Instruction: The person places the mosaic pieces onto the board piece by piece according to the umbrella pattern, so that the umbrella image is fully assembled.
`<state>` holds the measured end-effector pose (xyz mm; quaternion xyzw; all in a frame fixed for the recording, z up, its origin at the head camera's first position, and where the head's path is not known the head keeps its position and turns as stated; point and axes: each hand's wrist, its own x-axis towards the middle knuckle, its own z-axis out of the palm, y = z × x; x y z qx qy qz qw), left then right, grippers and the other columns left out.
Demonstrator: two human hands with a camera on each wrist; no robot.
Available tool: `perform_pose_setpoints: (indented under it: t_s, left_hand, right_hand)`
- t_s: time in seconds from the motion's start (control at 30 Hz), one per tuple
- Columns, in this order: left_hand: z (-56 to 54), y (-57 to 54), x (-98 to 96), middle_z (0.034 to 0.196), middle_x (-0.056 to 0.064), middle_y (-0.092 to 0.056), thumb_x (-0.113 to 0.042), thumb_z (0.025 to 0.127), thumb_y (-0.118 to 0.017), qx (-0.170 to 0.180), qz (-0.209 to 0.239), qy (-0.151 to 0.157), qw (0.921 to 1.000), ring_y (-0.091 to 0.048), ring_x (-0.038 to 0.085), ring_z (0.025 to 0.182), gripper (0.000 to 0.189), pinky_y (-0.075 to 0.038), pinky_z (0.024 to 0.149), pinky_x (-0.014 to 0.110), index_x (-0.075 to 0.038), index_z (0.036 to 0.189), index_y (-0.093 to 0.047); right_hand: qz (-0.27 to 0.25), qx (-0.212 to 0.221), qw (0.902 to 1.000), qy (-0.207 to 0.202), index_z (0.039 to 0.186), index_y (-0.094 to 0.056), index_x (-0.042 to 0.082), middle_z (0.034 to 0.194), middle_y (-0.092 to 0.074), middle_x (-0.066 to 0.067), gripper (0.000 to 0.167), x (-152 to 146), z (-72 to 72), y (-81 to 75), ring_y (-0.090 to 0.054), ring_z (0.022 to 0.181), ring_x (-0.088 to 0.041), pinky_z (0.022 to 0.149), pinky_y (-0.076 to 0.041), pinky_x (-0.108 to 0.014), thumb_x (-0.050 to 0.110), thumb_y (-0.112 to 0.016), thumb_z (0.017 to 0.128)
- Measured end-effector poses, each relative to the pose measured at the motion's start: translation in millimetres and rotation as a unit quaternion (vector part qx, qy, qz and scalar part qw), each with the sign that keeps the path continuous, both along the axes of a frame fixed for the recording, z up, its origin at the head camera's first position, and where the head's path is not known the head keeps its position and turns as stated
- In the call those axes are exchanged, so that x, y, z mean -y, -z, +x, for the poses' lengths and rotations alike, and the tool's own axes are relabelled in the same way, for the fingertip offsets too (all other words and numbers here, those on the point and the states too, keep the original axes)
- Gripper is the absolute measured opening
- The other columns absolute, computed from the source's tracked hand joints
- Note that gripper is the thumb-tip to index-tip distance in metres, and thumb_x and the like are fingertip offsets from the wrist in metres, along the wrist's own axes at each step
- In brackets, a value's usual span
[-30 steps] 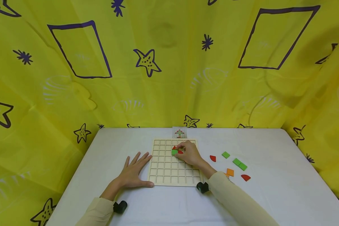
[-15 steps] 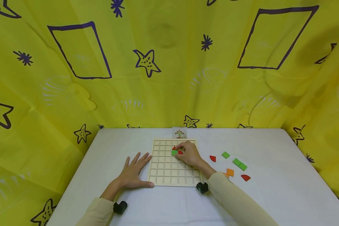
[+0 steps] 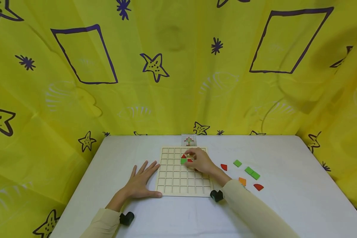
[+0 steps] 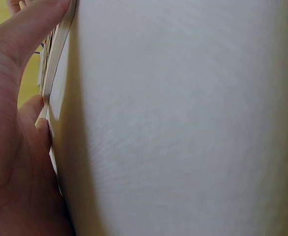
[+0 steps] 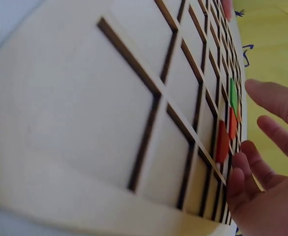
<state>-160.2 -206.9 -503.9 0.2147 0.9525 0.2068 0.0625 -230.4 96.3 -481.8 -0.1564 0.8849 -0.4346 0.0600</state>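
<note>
A pale wooden grid board (image 3: 168, 181) lies flat on the table. My left hand (image 3: 141, 183) rests at its left side, fingers spread, with fingertips and thumb at the edge. My right hand (image 3: 202, 160) is over the upper right of the board, fingers loosely bent and nothing visible between them. Near its fingertips sit a red triangle (image 3: 183, 156), a green square (image 3: 183, 161) and a red piece with a curved edge (image 3: 190, 160). Another red piece (image 5: 222, 142) lies in the grid close to the fingers in the right wrist view, mostly hidden by the hand in the head view.
A small pattern card (image 3: 188, 139) lies behind the board. To the right are loose green squares (image 3: 237, 163), red quarter-circles (image 3: 258, 187) and an orange piece (image 3: 242, 181), partly behind the right sleeve. A yellow curtain (image 3: 178, 99) hangs behind the table.
My right hand has shifted slightly right, showing more of the red triangle and a bit of another red piece beneath the hand. The sleeve covers more of the orange pieces. My left hand stays put.
</note>
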Motion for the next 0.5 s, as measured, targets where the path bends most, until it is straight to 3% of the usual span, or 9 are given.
perform_pose_setpoints:
  t_s: [0.3, 0.5]
  left_hand:
    - [0.1, 3.6, 0.6, 0.169, 0.007, -0.027, -0.077, 0.068, -0.077, -0.009, 0.006, -0.001, 0.9999, -0.011, 0.042, 0.156, 0.118, 0.002, 0.116, 0.075, -0.018, 0.162, -0.034]
    - [-0.7, 0.3, 0.3, 0.170, 0.004, -0.024, -0.076, 0.069, -0.078, 0.012, -0.006, -0.003, 0.9999, -0.007, 0.040, 0.157, 0.118, 0.004, 0.117, 0.074, -0.020, 0.163, -0.032]
  right_hand:
    - [-0.014, 0.004, 0.9989, -0.045, 0.140, -0.060, 0.009, 0.129, -0.063, -0.014, 0.056, -22, 2.9, -13.3, -0.061, 0.109, -0.030, 0.088, -0.057, -0.039, 0.018, -0.082, 0.089]
    - [-0.018, -0.013, 0.9980, -0.059, 0.148, -0.053, 0.011, 0.132, -0.060, -0.018, 0.064, -39, 6.4, -20.2, -0.060, 0.112, -0.035, 0.088, -0.057, -0.041, 0.018, -0.081, 0.090]
